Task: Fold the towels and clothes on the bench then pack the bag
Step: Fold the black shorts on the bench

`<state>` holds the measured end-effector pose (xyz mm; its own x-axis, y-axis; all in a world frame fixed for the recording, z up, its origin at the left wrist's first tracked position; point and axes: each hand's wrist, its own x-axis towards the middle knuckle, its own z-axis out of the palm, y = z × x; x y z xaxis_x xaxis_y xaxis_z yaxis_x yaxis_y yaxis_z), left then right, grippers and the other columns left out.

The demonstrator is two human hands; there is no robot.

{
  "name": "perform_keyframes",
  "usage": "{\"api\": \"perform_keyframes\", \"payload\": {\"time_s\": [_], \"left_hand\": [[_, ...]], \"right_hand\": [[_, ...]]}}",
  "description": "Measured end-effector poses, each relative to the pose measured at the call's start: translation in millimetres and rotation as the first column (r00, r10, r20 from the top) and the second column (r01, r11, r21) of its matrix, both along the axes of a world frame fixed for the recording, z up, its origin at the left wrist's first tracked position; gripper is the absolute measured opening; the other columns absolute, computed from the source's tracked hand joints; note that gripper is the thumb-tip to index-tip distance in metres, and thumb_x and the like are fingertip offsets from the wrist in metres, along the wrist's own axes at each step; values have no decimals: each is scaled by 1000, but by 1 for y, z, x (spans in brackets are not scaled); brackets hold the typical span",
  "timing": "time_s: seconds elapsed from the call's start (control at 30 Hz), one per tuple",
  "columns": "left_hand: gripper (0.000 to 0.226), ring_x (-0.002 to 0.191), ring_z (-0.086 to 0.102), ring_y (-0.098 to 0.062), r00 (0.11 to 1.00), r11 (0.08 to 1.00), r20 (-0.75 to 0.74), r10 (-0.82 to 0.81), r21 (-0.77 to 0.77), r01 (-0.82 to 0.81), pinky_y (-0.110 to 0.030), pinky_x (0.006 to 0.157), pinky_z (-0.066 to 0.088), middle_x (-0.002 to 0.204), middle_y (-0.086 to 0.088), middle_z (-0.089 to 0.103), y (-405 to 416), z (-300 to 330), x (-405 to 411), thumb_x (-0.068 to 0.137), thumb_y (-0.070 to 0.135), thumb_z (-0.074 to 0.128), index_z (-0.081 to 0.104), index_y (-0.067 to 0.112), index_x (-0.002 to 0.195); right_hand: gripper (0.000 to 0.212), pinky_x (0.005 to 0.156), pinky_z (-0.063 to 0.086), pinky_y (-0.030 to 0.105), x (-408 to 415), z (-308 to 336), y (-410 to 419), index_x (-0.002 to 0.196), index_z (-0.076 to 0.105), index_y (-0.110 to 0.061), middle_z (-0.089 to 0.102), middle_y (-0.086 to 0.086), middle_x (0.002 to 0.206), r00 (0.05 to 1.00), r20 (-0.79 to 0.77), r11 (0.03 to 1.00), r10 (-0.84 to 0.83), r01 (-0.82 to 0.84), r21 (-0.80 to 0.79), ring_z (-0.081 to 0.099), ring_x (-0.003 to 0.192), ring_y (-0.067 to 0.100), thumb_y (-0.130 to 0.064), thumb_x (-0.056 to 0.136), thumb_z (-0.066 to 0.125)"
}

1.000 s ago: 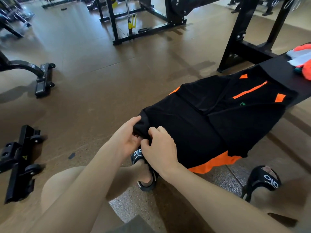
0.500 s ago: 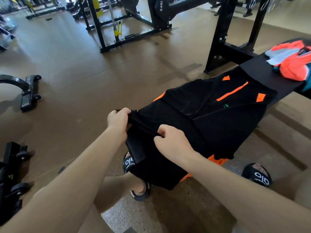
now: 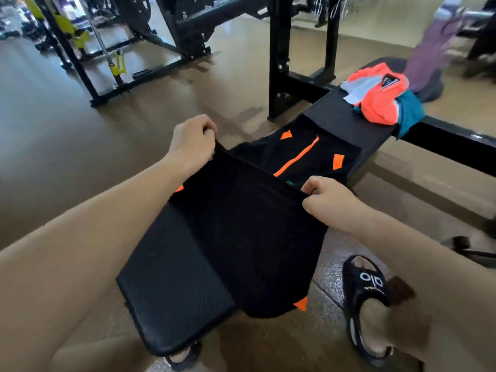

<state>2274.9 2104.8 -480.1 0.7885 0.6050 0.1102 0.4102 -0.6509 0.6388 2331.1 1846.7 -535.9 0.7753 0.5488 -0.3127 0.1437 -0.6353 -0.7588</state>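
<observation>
Left hand (image 3: 192,145) is gripping the black garment (image 3: 255,232) at its folded edge, fingers curled tight around the cloth, knuckles up. Right hand (image 3: 328,200) is pinching the same edge on the other side, fingers and thumb closed on the fabric. Edge is running taut between the two hands, raised above the worktop (image 3: 171,285). Near part of the garment is hanging from that edge, draping over the worktop's right side, lowest hem with an orange patch hanging past the pad toward the floor (image 3: 53,124). Far part of the garment is lying flat on the worktop beyond the hands, showing an orange zip stripe (image 3: 296,157) and orange corner patches. Bare textured pad is showing at near left, beside the left forearm.

Farther along the worktop, well apart from the garment, a clothes pile (image 3: 381,100) is sitting: orange piece on top, pale grey piece at its left, teal piece under it at right, teal hanging a bit over the edge. Purple cloth (image 3: 429,60) is blurred beyond the pile; cannot tell what it is resting on.

Right foot in a black slide (image 3: 367,285) is resting on the floor right of the worktop. Black rack frame (image 3: 279,49) is standing behind the worktop, more gym machines at far left.
</observation>
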Motion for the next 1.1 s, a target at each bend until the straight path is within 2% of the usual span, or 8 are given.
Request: {"api": "perform_keyframes", "payload": {"time_s": [0.07,0.2,0.33,0.43,0.53,0.77,0.87,1.1], "left_hand": [[33,80,68,-30,999,998,-38,-29,52,31,-46,80,60,84,-6,67,-2,-2,34,92,19,34,66,20,92],[41,95,64,-29,974,970,-182,-136,174,168,-44,92,53,101,-6,70,-5,-14,96,83,31,32,66,22,104],[27,94,58,-31,926,898,-310,-215,309,312,-38,79,48,103,-9,63,-5,-28,155,91,22,49,56,14,116],[26,91,58,-34,905,856,-367,-215,376,356,-41,76,50,99,-11,61,-6,-39,194,95,32,48,55,12,110],[17,84,55,-33,868,809,-447,-218,415,417,-38,69,44,92,-9,57,-9,-52,226,98,33,46,49,17,101],[20,85,56,-29,828,750,-506,-242,443,490,-38,70,46,93,-5,58,-10,-77,280,100,35,42,53,19,108],[18,84,54,-28,828,734,-503,-249,459,500,-37,69,42,94,-5,58,-10,-86,295,102,34,39,50,20,101],[27,93,59,-31,814,781,-531,-235,395,484,-44,77,51,108,-9,63,-14,-106,306,106,36,34,51,19,118]], "right_hand": [[23,56,35,26,30,-4,-14,84,56,-26,58,-1,84,1000,3,1000,-17,17,-25,51,74,19,-4,83,48],[27,52,30,25,87,-9,-33,73,53,-21,48,-2,71,999,9,996,-37,37,-83,44,64,14,3,83,44],[18,53,35,26,137,-17,-37,75,57,-10,56,6,75,996,38,989,-83,87,-120,53,72,24,2,79,44],[24,68,44,28,166,-30,-38,79,61,-15,63,7,89,986,36,982,-166,168,-82,60,93,30,-1,81,43],[22,76,43,30,186,-41,-41,89,64,-12,64,8,95,980,19,976,-197,198,-90,59,96,29,-7,88,43],[18,68,36,31,213,-62,-43,80,52,-22,55,-5,81,981,152,974,-120,146,-172,53,83,22,-29,96,51],[21,69,38,33,223,-64,-44,81,52,-19,58,1,87,967,231,974,-108,150,-172,55,84,24,-30,99,52],[22,52,32,31,238,-67,-47,87,49,-16,56,1,81,941,316,963,-122,189,-191,52,71,17,-32,101,52]]}}
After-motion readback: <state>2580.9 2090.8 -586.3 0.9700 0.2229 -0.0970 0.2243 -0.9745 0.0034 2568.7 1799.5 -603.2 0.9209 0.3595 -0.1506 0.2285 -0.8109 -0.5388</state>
